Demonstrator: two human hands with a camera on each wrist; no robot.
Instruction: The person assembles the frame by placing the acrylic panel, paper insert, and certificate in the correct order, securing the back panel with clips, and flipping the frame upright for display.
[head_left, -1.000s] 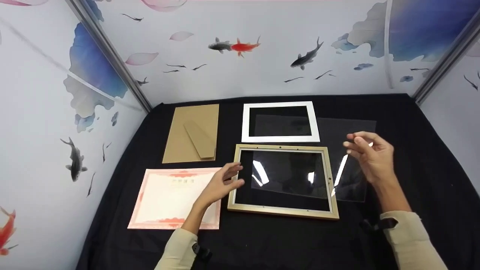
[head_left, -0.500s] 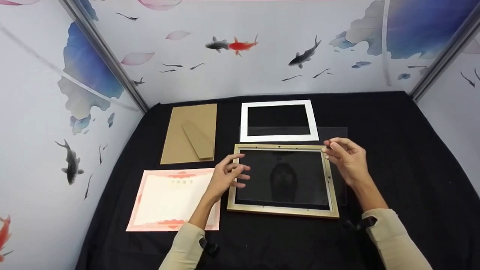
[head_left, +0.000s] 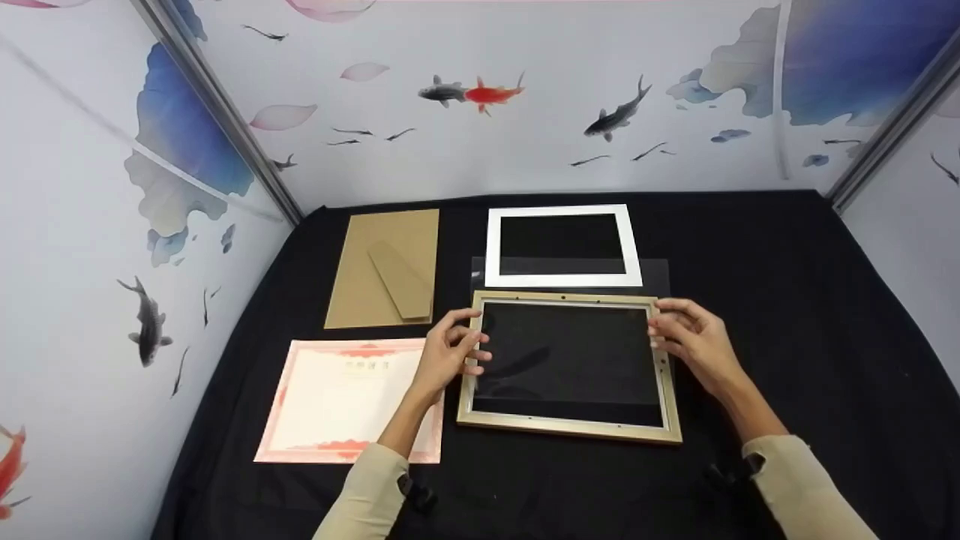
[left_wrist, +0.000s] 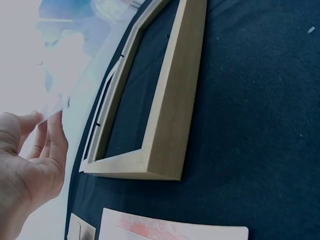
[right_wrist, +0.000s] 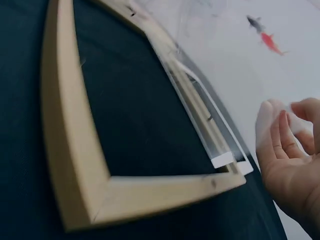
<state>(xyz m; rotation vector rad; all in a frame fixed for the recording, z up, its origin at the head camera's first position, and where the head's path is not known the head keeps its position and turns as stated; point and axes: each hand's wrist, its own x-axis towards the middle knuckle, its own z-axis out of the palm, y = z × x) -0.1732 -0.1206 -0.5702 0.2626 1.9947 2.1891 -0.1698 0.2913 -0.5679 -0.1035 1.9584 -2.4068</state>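
A clear, thin sheet (head_left: 566, 345) spans between my two hands, level above a gold picture frame (head_left: 570, 428). My left hand (head_left: 441, 366) pinches its left edge; in the left wrist view the thumb and fingertips (left_wrist: 59, 120) meet on the see-through film. On the other side my right hand (head_left: 699, 346) pinches the right edge between thumb and fingers. The frame lies flat on black cloth with its recessed side up. In the head view the sheet's far part overlaps the lower half of a white mat (head_left: 630, 247) behind the frame.
A brown backing board (head_left: 364, 270) with a folded stand leg lies at the back left. Left of the frame is a pink-bordered certificate (head_left: 330, 397), its right edge overlapped by my left arm. Printed panels (head_left: 480, 157) wall in the black-covered table (head_left: 570, 495).
The sheet has shifted left and levelled out over the frame, its bright reflections gone. My right hand has moved left and down to the frame's right side; my left hand moved slightly.
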